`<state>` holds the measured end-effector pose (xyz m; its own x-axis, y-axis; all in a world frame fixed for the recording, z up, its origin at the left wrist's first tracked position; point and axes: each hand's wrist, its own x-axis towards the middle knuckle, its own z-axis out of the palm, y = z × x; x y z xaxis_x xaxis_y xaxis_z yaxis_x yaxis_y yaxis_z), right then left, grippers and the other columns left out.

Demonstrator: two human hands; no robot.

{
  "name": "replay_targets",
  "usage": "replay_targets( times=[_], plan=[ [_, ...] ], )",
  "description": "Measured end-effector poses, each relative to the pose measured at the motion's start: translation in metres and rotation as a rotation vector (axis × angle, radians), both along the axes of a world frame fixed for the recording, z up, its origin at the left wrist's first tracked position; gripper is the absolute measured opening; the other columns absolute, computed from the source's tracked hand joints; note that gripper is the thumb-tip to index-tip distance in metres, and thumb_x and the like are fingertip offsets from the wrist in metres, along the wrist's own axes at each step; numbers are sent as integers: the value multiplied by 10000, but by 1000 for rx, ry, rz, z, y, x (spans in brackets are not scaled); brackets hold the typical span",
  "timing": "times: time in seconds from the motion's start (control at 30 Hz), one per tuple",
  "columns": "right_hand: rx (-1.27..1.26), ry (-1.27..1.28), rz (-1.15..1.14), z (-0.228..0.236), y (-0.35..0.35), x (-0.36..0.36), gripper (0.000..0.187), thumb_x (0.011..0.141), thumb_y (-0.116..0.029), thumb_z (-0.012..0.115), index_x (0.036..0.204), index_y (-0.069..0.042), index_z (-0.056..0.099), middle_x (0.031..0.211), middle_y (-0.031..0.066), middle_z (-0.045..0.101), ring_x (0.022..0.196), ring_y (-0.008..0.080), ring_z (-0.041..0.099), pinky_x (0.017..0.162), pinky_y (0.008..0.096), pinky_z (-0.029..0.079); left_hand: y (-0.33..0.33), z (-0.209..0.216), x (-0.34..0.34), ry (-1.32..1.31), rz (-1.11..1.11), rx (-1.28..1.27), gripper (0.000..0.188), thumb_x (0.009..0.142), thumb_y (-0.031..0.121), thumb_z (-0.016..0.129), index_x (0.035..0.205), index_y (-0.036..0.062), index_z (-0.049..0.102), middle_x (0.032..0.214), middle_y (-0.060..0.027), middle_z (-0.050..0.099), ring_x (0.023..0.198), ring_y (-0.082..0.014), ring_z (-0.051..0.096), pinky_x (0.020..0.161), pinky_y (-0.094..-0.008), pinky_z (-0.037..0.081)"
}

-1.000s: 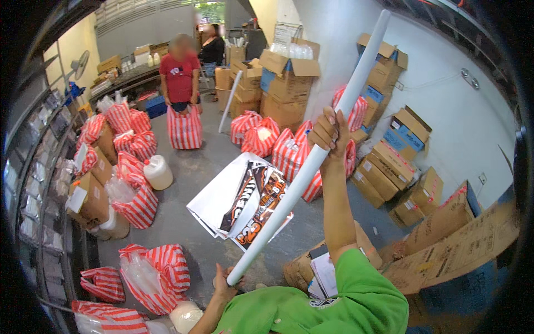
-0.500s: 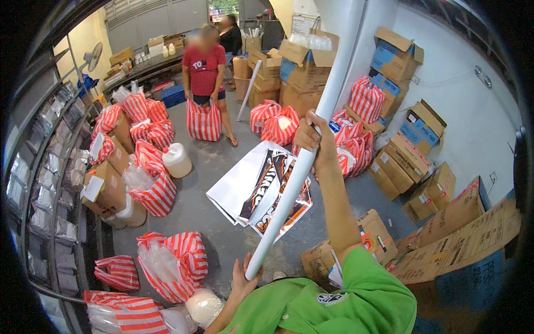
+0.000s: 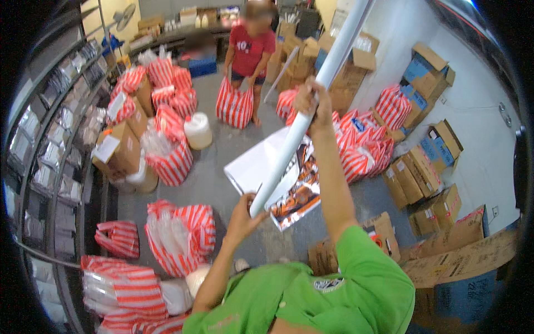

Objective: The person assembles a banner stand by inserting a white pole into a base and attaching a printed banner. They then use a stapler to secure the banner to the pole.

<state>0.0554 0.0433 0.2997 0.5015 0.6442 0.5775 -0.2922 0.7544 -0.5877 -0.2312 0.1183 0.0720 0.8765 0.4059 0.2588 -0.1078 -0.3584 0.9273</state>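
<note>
Watching from afar, I judge the pick-up done, the white tube (image 3: 283,158) slanting above the floor (image 3: 207,189) with my right hand (image 3: 312,106) wrapped around its length and my left hand (image 3: 245,220) clasping its lower end, while the printed sheet (image 3: 256,158) lies below, untouched by either.

A head-worn fisheye looks down and forward over the nearby hands (image 3: 240,224) and floor (image 3: 216,158).
</note>
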Motion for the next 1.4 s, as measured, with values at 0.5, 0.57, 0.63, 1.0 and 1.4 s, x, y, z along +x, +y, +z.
replay_targets(
  times=[0.5, 0.57, 0.63, 1.0, 1.4],
  plan=[
    [-277, 229, -312, -11, -92, 17, 217, 995, -229, 555, 858, -69, 502, 635, -33, 373, 568, 80, 380, 563, 257, 359, -1, -29, 72, 72, -255, 155, 397, 888, 312, 730, 1112, 11, 604, 815, -225, 657, 716, -338, 681, 661, -405, 504],
    [-238, 332, -468, -16, -115, 15, 218, 997, -226, 550, 835, -89, 500, 604, -35, 371, 520, 77, 369, 533, 244, 351, -9, -32, 89, 41, -234, 214, 357, 876, 291, 737, 1087, 30, 614, 837, -228, 667, 751, -354, 692, 666, -424, 514],
    [-155, 218, -432, -34, -152, 33, 211, 989, -234, 562, 826, -116, 499, 569, -45, 362, 482, 72, 374, 486, 247, 339, -19, -35, 110, 86, -282, 270, 352, 859, 273, 746, 1088, 37, 619, 880, -227, 672, 798, -353, 698, 689, -434, 522],
    [48, 29, -559, -88, -292, 99, 244, 1051, -280, 418, 848, -146, 405, 546, -14, 393, 374, 75, 320, 373, 244, 297, -37, -113, 240, 62, -513, 295, 513, 930, 379, 645, 1309, 40, 576, 1235, -179, 622, 1131, -298, 594, 950, -419, 467],
    [-88, 317, -1342, -218, -264, 146, 178, 972, -189, 519, 837, -75, 502, 558, -3, 374, 442, 90, 339, 434, 247, 316, 34, -315, 220, 1095, -66, -771, 327, 966, 340, 607, 1152, 73, 629, 935, -50, 672, 752, -125, 648, 639, -260, 492]
  ],
)
